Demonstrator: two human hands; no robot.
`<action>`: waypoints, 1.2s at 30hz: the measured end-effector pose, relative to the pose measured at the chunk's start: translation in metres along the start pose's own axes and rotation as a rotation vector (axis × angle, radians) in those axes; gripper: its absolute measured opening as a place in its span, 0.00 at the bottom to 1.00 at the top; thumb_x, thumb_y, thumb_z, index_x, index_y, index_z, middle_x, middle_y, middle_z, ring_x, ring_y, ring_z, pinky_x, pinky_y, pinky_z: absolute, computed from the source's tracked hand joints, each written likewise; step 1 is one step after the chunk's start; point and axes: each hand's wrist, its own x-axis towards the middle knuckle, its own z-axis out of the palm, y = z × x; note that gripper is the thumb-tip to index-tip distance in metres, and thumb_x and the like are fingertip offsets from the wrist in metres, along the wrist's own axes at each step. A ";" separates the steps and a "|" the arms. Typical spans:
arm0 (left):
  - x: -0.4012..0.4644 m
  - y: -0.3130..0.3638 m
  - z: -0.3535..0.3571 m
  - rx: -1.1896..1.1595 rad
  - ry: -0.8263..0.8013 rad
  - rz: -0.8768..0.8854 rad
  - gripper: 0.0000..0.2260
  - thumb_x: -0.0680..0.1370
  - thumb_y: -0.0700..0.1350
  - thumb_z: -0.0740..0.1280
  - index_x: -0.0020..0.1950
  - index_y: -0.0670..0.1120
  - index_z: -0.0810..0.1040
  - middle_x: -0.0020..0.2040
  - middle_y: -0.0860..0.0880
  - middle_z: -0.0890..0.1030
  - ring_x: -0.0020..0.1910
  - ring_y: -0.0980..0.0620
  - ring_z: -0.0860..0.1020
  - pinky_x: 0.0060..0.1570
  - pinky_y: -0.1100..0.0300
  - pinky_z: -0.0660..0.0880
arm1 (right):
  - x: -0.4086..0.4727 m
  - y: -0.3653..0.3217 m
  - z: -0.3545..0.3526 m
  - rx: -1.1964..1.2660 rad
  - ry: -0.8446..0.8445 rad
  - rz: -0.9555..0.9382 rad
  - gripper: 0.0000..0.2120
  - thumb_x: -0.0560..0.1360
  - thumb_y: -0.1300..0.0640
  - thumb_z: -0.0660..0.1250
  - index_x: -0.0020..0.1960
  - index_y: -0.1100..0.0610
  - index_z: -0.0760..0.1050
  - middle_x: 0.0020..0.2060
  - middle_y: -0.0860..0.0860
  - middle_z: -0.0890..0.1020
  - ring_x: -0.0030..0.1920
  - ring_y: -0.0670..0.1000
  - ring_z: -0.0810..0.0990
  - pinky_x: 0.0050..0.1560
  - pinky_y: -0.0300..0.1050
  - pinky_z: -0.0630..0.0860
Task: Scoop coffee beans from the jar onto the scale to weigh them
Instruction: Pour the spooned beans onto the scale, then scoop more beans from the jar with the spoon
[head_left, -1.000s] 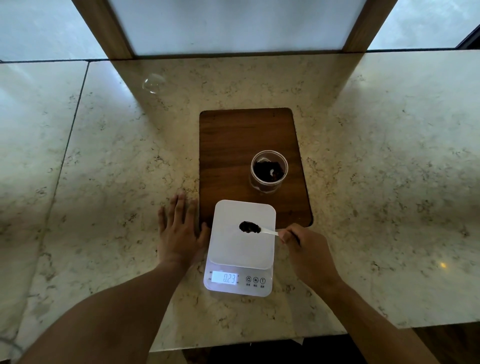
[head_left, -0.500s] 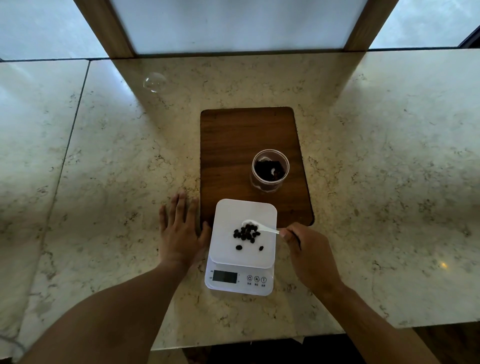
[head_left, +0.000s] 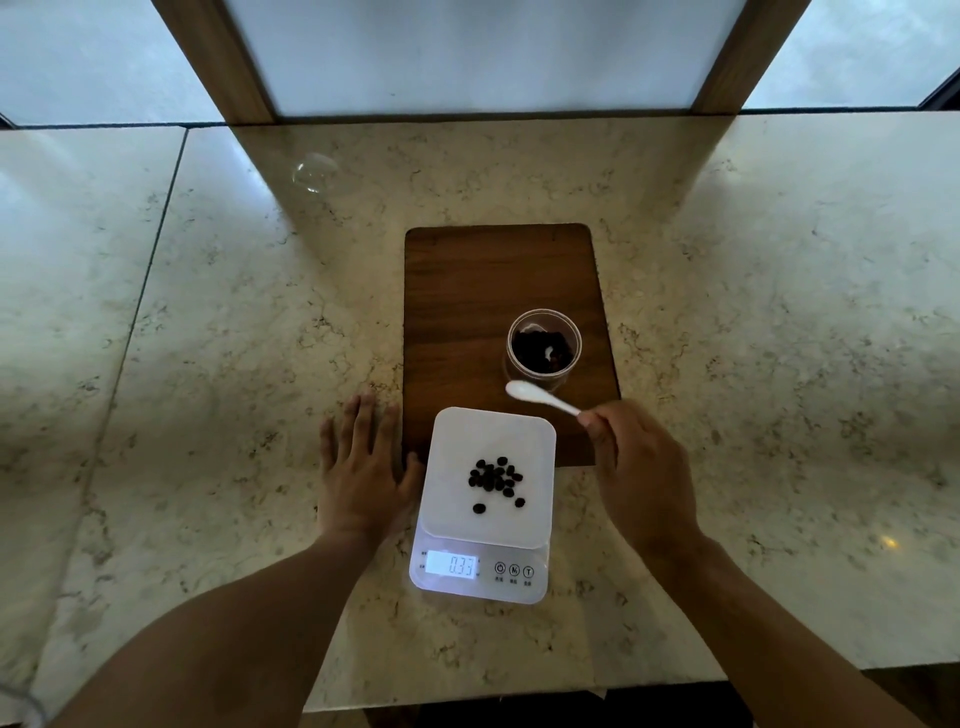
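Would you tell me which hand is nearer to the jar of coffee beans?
Right. The right hand holds the spoon just below the jar; the left hand lies flat beside the scale.

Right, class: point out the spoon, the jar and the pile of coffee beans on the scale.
spoon (head_left: 540, 396): head view, on the white handle just behind the bowl.
jar (head_left: 544, 313): head view, on the far rim of the clear jar.
coffee beans (head_left: 493, 477): head view, middle of the pile on the scale's platform.

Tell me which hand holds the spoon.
The right hand pinches the white spoon by its handle, near the jar. The left hand lies flat and empty on the counter, beside the scale.
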 end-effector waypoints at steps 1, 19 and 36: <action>0.000 0.000 0.000 -0.001 -0.003 0.000 0.31 0.78 0.58 0.54 0.79 0.46 0.61 0.81 0.40 0.58 0.81 0.42 0.50 0.77 0.38 0.48 | 0.009 0.000 -0.001 -0.003 0.023 0.027 0.11 0.80 0.53 0.60 0.44 0.56 0.75 0.32 0.47 0.74 0.27 0.47 0.70 0.23 0.41 0.67; 0.000 -0.005 0.007 0.004 -0.027 0.001 0.32 0.78 0.58 0.54 0.81 0.48 0.55 0.82 0.42 0.54 0.81 0.44 0.46 0.77 0.39 0.47 | 0.091 -0.001 0.014 -0.427 -0.120 0.088 0.13 0.81 0.51 0.58 0.45 0.58 0.75 0.36 0.53 0.80 0.31 0.50 0.70 0.30 0.42 0.62; 0.002 -0.002 0.001 0.000 -0.043 -0.003 0.32 0.78 0.58 0.53 0.80 0.47 0.58 0.81 0.41 0.55 0.81 0.43 0.48 0.77 0.38 0.48 | 0.102 0.007 0.009 -0.177 -0.323 0.268 0.17 0.80 0.49 0.59 0.39 0.58 0.76 0.30 0.53 0.78 0.30 0.52 0.75 0.26 0.41 0.62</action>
